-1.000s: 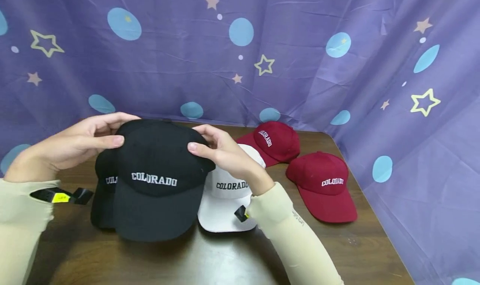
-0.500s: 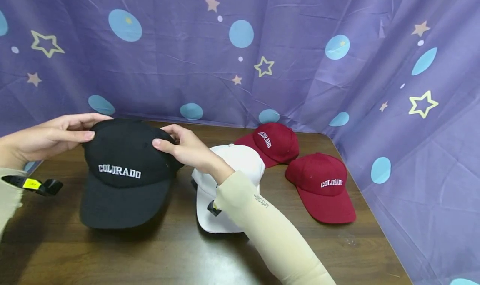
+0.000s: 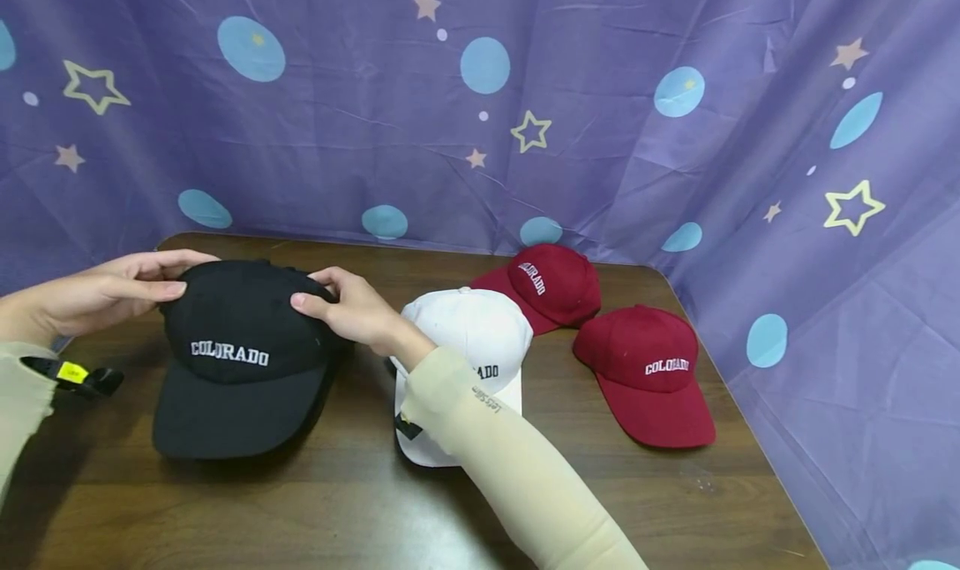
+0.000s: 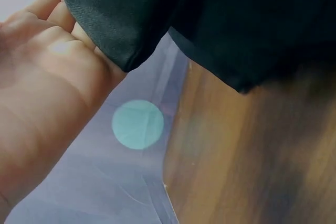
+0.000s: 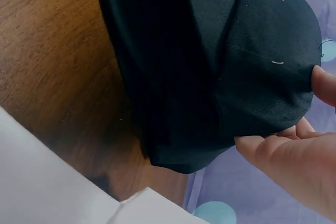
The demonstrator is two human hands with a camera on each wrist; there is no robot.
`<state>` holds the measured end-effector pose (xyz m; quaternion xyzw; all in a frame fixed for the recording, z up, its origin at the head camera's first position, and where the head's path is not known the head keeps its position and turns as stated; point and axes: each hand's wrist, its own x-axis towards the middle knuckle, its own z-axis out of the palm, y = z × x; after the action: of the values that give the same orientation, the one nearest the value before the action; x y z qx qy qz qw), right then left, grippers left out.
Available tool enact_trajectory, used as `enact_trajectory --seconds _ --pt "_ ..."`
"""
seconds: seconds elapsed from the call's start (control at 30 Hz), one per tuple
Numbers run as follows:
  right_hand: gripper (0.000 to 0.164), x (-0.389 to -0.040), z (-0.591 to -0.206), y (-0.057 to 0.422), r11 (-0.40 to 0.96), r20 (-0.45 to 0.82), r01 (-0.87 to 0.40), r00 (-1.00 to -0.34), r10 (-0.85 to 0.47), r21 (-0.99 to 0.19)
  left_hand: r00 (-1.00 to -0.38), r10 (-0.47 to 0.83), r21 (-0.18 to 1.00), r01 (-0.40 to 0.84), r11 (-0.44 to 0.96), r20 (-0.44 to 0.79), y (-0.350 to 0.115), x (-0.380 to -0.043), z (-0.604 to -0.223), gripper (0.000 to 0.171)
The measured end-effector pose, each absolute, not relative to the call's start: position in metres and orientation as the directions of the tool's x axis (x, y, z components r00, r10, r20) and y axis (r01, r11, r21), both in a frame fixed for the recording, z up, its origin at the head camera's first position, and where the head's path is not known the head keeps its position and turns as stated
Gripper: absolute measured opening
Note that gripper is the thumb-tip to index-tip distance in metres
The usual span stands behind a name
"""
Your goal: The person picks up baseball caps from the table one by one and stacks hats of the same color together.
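Both hands hold a black baseball cap (image 3: 240, 320) lettered COLORADO, its brim toward me, at the left of the table. My left hand (image 3: 105, 295) grips the left side of the crown, thumb in front and fingers behind. On the other side my right hand (image 3: 363, 316) pinches the crown the same way. A second black cap (image 5: 142, 56) lies beneath, mostly hidden; dark fabric under the held cap shows in the right wrist view. In the left wrist view, two black cloth edges (image 4: 231, 56) hang side by side above the wood.
A white cap (image 3: 465, 324) sits mid-table, partly covered by my right forearm. To its right are two red caps, one farther back (image 3: 558, 282) and one nearer (image 3: 648, 370). A purple curtain (image 3: 322, 120) borders the wooden table (image 3: 315, 520) behind and at the right.
Both hands have carried the black cap left and then slightly lower, over the other black cap, which has gone from sight in the head view. More of the white cap's crown shows.
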<state>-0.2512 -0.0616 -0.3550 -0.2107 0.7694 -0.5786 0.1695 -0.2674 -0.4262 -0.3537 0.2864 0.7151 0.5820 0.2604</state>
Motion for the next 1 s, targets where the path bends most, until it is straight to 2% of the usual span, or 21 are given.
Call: enact_trajectory --seconds 0.13,0.5,0.77,1.0 --pt "0.041 -0.252 -0.36 -0.065 0.257 -0.03 -0.121 -0.857 -0.515 -0.959 -0.711 0.7 0.982 0.075 0.171 -0.068 -0.427 -0.266 -0.36 0.054" --pt "0.041 -0.251 -0.373 -0.065 0.336 0.002 -0.187 -0.876 -0.482 -0.923 -0.796 0.589 0.924 0.108 0.368 -0.141 -0.424 -0.262 -0.378 0.051" --pt "0.042 -0.248 -0.374 -0.067 0.471 0.061 -0.283 -0.899 -0.433 -0.836 -0.828 0.547 0.912 0.124 0.391 -0.122 -0.42 -0.257 -0.383 0.052" --pt "0.042 -0.246 -0.375 -0.068 0.521 0.04 -0.273 -0.909 -0.415 -0.809 -0.837 0.538 0.912 0.143 0.385 -0.096 -0.416 -0.253 -0.387 0.052"
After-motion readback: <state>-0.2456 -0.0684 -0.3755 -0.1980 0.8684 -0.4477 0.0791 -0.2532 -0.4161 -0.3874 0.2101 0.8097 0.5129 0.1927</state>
